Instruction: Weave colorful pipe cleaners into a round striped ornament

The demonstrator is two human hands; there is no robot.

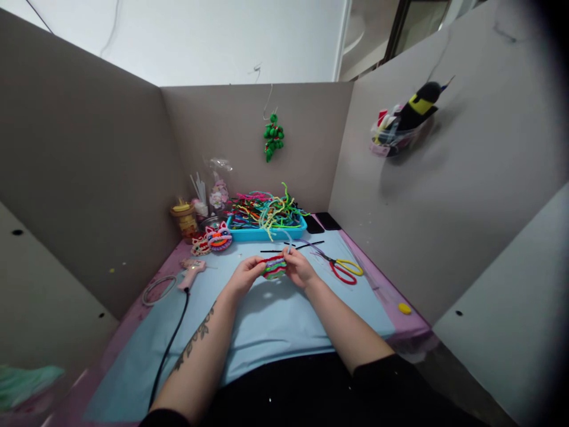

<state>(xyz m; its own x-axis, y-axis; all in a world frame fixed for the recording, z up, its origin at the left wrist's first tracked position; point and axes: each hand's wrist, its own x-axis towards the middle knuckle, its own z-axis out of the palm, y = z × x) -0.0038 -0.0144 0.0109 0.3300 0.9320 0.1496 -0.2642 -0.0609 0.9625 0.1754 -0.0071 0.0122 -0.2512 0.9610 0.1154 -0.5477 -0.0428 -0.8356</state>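
Between my two hands, above the middle of the blue-covered table, is a small striped piece of pipe cleaners (pixel 274 267) in red, purple, pink and green. My left hand (pixel 248 275) pinches its left edge between thumb and fingers. On the opposite edge, my right hand (pixel 299 268) is closed on the same piece. A pale pipe cleaner (pixel 288 238) sticks up by the right fingertips; whether it is joined to the striped piece I cannot tell. Black pipe cleaners (pixel 272 251) lie on the cloth just beyond my hands.
Behind stands a blue tray (pixel 267 233) heaped with colourful pipe cleaners. Scissors (pixel 343 268) with red and yellow handles lie at right, near a yellow disc (pixel 404 308). A pink glue gun (pixel 192 274) with its cord and finished pipe-cleaner animal faces (pixel 218 237) are at left. Grey partitions enclose three sides.
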